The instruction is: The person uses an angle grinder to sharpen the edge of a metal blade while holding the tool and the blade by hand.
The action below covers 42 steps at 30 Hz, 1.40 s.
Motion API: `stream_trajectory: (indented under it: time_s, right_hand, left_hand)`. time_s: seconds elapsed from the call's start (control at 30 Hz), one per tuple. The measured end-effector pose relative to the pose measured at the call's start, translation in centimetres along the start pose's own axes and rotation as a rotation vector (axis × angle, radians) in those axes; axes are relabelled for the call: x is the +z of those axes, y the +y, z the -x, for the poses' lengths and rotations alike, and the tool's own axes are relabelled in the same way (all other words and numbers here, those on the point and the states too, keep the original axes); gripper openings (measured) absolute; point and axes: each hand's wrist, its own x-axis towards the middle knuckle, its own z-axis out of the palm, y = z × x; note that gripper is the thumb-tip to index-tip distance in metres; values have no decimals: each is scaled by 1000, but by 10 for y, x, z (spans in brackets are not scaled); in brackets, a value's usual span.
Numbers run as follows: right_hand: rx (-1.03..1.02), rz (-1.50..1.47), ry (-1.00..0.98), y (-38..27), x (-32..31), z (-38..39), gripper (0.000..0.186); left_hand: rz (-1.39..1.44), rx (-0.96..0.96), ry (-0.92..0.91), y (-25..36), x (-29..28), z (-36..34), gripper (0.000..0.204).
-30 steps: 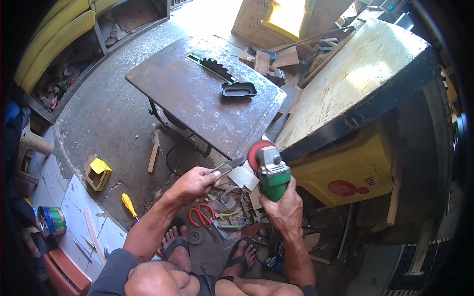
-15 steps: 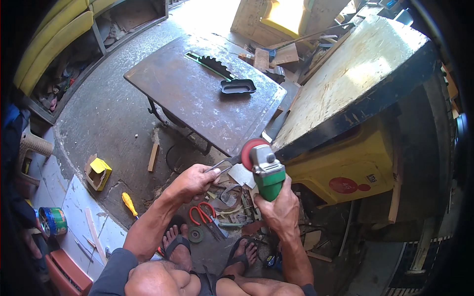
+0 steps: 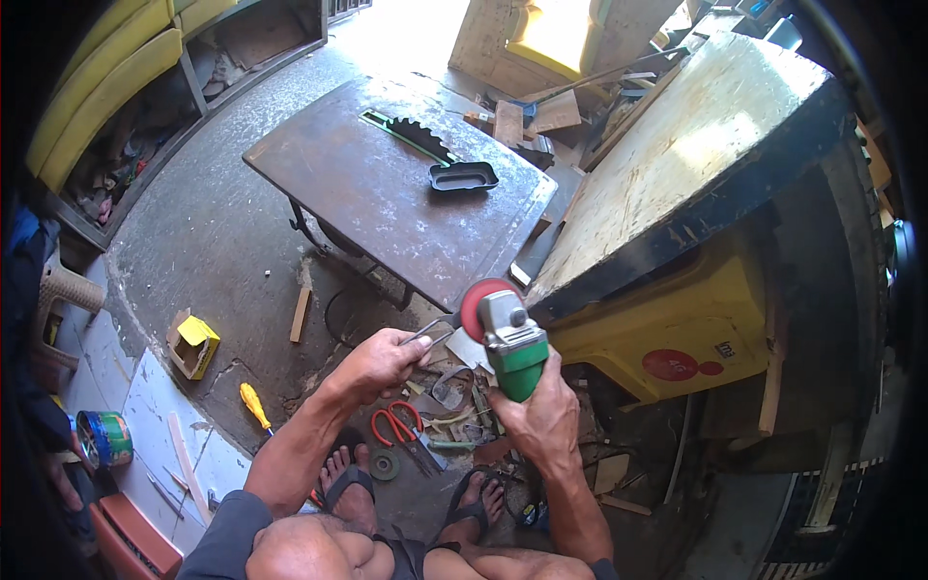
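In my right hand (image 3: 543,414) is a green and silver angle grinder (image 3: 520,362), my fingers wrapped round its green body. Its red disc (image 3: 478,304) faces left. My left hand (image 3: 380,365) is closed on a slim metal tool (image 3: 441,327) with a looped, two-rod handle. The tool's dark far end meets the disc's left edge; whether they touch I cannot tell. Below my hands, red-handled scissors (image 3: 404,426) lie on the littered floor, beside a small round grey disc (image 3: 385,465) near my left foot.
Ahead stands a metal-topped table (image 3: 329,159) bearing a black tray (image 3: 462,177) and a toothed black strip (image 3: 421,139). A large worn board (image 3: 677,164) rises at right above a yellow panel (image 3: 667,338). Left on the floor are a yellow box (image 3: 193,343) and a yellow-handled screwdriver (image 3: 254,404).
The grinder and my right hand have shifted slightly left and down. My left hand keeps its hold on the metal tool, almost in place.
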Motion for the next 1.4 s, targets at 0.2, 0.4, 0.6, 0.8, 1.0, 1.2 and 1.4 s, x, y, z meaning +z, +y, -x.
stream_trajectory:
  time_s: [0.2, 0.4, 0.6, 0.8, 1.0, 1.2, 1.4]
  right_hand:
    - [58, 12, 38, -4, -1, -2, 76]
    - [44, -4, 4, -7, -1, -1, 75]
    - [58, -15, -14, -7, 0, 1, 74]
    - [86, -24, 21, -8, -1, -2, 75]
    - [60, -10, -12, -11, -1, 0, 76]
    - [112, -37, 77, -1, -4, -4, 77]
    - [-51, 12, 27, -7, -2, 7, 74]
  left_hand:
    - [-7, -10, 3, 4, 4, 1, 37]
    - [-12, -11, 9, 3, 3, 0, 38]
    - [-60, 5, 37, 1, 5, 1, 38]
    - [-62, 23, 26, 0, 5, -1, 39]
    - [-80, 18, 50, 4, 6, 0, 38]
    - [83, -27, -50, 2, -1, -1, 36]
    - [90, -16, -33, -2, -4, -4, 35]
